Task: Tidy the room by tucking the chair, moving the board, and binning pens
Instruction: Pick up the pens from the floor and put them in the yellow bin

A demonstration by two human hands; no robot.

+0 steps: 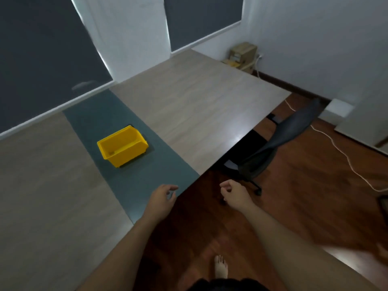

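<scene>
Chair (270, 143) is sitting tucked at frame right; yellow bin (122, 145) is resting mid-left on the surface (199, 106). Both hands, left hand (162, 198) and right hand (235, 193), are hovering with fingers loosely curled, holding nothing. No loose pens or board visible; task is looking nearly done.

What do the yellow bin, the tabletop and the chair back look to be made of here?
Yellow bin: likely moulded plastic, uniform colour, smooth thin walls. Tabletop: pale wood-grain surface, probably laminate, semi-gloss judging by the light glare near its edge. Chair back: dark, thin and curved, possibly mesh or plastic; too blurred to tell.
</scene>
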